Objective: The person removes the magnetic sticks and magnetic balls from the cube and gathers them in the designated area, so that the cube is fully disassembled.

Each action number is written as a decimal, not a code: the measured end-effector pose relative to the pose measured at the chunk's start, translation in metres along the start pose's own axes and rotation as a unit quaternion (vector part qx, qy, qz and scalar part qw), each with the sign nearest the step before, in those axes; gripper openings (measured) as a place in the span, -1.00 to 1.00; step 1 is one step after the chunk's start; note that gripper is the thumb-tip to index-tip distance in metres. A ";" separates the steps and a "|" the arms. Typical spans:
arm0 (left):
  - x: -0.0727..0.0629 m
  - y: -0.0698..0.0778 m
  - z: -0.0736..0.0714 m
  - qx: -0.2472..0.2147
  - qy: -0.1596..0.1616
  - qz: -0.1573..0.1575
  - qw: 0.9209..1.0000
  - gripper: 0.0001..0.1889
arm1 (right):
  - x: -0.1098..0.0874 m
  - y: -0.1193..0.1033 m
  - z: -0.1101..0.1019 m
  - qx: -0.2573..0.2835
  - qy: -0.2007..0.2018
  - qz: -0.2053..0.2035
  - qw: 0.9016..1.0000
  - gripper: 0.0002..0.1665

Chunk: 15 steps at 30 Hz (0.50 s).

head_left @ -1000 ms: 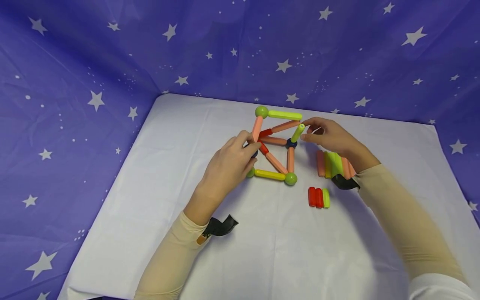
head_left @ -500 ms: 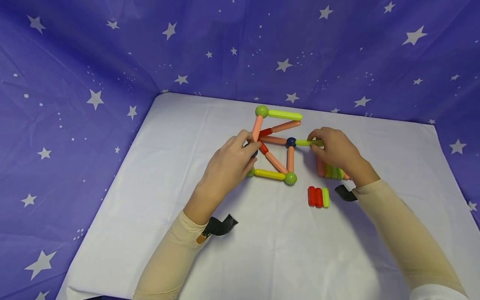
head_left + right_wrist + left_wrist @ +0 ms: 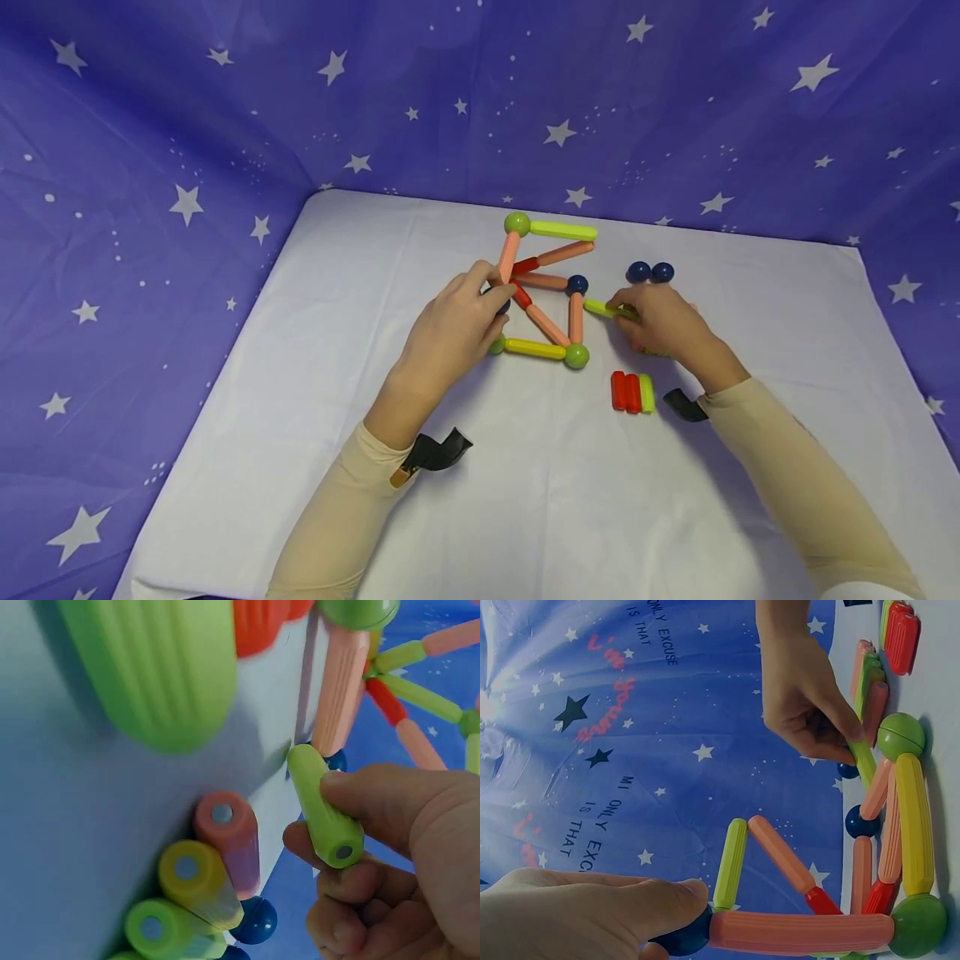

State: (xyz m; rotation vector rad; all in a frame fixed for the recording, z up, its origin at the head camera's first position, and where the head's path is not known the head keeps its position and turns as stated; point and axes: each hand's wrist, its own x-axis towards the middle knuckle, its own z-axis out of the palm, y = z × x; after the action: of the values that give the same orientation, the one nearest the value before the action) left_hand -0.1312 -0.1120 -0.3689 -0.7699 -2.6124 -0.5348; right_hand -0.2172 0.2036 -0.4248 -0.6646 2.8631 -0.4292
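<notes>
My left hand [image 3: 450,337] grips a dark blue ball [image 3: 686,937] on the raised left side of a magnetic stick-and-ball frame. From that ball a pink stick [image 3: 802,932] runs to a green ball [image 3: 919,925]. My right hand [image 3: 663,325] pinches a lime-green magnetic stick [image 3: 319,802] between thumb and fingers. The stick's free end lies close to the frame's right-hand blue ball [image 3: 577,285], apart from it in the head view. A yellow stick [image 3: 535,348] forms the frame's near side and ends at another green ball [image 3: 577,356].
Two loose dark blue balls [image 3: 650,272] sit beyond my right hand. A row of sticks [image 3: 202,866] lies partly hidden under that hand. Nearer are two red sticks [image 3: 626,392] and a lime stick [image 3: 647,393]. A starry purple cloth [image 3: 480,100] rises behind the white table [image 3: 525,500].
The lime-green stick, earlier upright on the right-hand blue ball, was tipped over to the right and is now pulled off it in my right hand. My left hand has stayed put.
</notes>
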 end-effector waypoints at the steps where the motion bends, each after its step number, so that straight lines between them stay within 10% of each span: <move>1: 0.000 0.000 0.001 0.000 0.000 0.001 1.000 -0.70 | -0.004 0.001 0.001 0.009 0.002 0.009 1.000 -0.71; 15: 0.001 0.000 0.001 -0.003 -0.003 -0.006 1.000 -0.68 | -0.090 0.038 -0.006 0.111 0.120 0.162 0.973 -0.47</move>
State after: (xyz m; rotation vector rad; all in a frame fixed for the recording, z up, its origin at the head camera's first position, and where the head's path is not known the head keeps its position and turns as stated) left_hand -0.1323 -0.1112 -0.3696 -0.7580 -2.6242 -0.5444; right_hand -0.1543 0.2785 -0.4222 -0.1064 3.0007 -0.8078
